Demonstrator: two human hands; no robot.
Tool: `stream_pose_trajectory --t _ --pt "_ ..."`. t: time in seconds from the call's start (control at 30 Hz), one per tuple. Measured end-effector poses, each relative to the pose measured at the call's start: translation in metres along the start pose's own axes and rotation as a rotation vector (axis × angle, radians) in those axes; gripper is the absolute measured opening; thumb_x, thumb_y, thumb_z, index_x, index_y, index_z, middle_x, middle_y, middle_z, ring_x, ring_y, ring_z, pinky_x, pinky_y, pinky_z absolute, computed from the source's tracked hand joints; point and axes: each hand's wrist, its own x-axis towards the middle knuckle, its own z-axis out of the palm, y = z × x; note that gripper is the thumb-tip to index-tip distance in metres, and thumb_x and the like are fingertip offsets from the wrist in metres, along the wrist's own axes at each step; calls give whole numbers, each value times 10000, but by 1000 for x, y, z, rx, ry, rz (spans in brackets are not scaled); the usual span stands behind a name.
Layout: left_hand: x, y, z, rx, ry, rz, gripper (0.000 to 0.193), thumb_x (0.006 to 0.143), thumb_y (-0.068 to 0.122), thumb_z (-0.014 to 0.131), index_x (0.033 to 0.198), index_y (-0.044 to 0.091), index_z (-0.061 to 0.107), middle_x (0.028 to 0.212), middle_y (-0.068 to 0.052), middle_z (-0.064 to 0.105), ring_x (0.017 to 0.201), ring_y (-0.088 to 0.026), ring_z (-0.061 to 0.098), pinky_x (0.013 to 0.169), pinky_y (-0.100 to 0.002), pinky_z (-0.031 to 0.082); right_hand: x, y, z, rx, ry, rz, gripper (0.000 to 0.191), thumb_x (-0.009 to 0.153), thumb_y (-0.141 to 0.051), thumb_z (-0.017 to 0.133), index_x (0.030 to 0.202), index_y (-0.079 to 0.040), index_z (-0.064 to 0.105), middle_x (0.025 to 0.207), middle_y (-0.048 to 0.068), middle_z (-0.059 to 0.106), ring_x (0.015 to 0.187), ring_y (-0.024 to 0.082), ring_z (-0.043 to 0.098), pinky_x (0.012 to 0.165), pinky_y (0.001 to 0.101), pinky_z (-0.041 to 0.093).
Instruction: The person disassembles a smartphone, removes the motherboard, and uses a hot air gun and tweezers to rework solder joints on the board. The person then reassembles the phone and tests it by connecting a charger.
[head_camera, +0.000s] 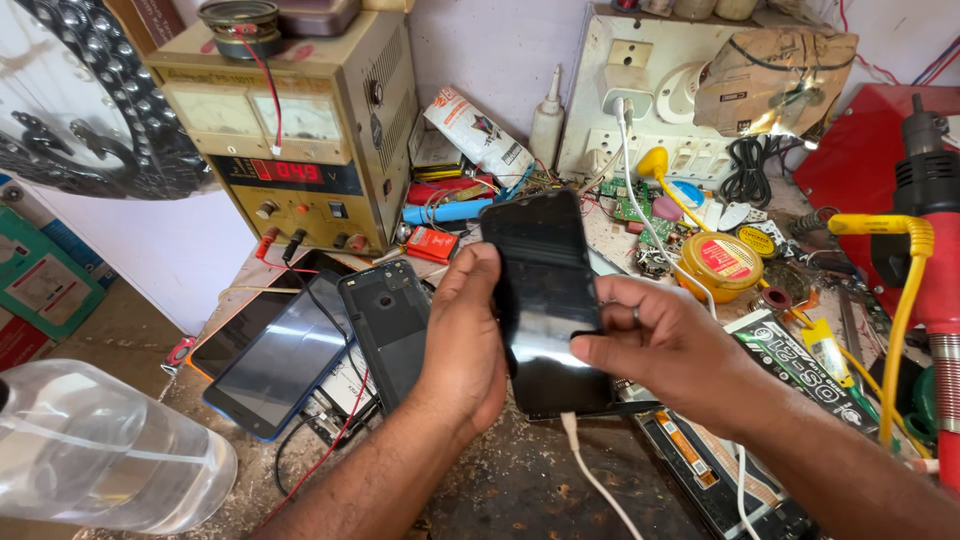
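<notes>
Black phone (545, 290): slab with glossy dark screen, off, glare band across the lower half. Held upright above the bench, top tilted slightly away, screen toward the camera. Left hand (465, 340) grips its left edge, thumb at the front; right hand (655, 340) pinches the right edge near mid-height, thumb on the glass. White cable (590, 470) is plugged into the bottom port and hangs down toward the near edge of the bench. Bottom edge sits just above the bench surface.
</notes>
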Motion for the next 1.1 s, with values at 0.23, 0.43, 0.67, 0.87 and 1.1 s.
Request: stream_pose_trajectory --t 0.23,0.43,0.67,0.87,1.1 --pt "-4 -3 2 287 -152 -60 228 1042 159 565 1217 31 636 1052 -40 697 946 -105 624 870 -290 500 -20 -7 0 210 76 13 306 891 -21 700 1195 0 679 998 64 765 873 104 693 805 280 575" --pt "-11 -2 4 345 -367 -47 279 1059 136 561 1287 -6 637 1115 -35 714 1005 -89 636 921 -269 528 -27 -2 -10 253 89 -75 452 888 -10 682 1335 30 636 1133 111 770 1002 133 704 899 304 570" --pt "-26 -5 11 552 -485 76 405 924 -12 678 1311 40 571 1112 19 707 1016 -52 649 887 -253 568 -24 6 -19 214 110 -122 364 946 -14 684 1301 59 654 1117 117 747 991 117 664 890 298 547" --pt "-20 -20 0 701 -239 120 184 1036 146 681 1053 -28 738 858 -29 685 758 -59 558 655 -253 488 -24 1 -5 227 59 -11 336 909 -43 684 1238 21 655 1103 89 774 983 112 700 887 303 580" --pt "-15 -28 -6 378 -156 -116 732 1047 619 312 1203 19 701 1072 -77 747 946 -128 694 868 -315 570 -29 -5 0 259 119 -32 360 923 -72 677 1268 30 672 1096 72 769 962 97 682 879 276 556"
